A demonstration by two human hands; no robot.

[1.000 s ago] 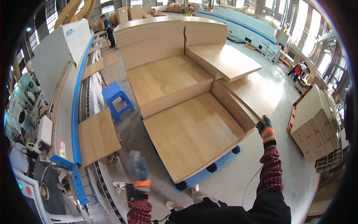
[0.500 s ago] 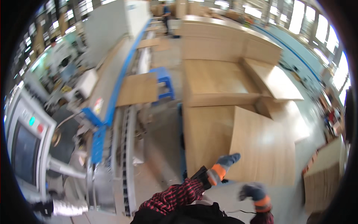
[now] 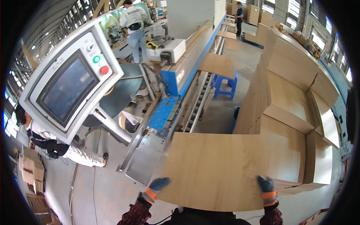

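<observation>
A large, flat, light-brown wooden panel is held level just in front of the person, gripped along its near edge. The left hand, in a grey glove with an orange cuff, is clamped on the panel's near left corner; the right hand, in the same kind of glove, is clamped on its near right corner. The two hands are well apart, one at each end of that edge, and red-checked sleeves show below both cuffs.

The panel's far edge lies near the grey metal infeed table of a long blue and white machine that runs away to the far side. A blue perforated plate sits on the machine just beyond the infeed table. To the left, a white control console with a dark screen and one green and one red button stands tilted on an arm.

To the right, tall stacks of similar light-brown wooden boards rise in steps. A blue plastic stool stands on the floor between the machine and the stacks, with another wooden board resting above it on the machine's side. A person in a white jacket stands at the far left beside the machine, another person stands far off, and a third crouches at the near left.
</observation>
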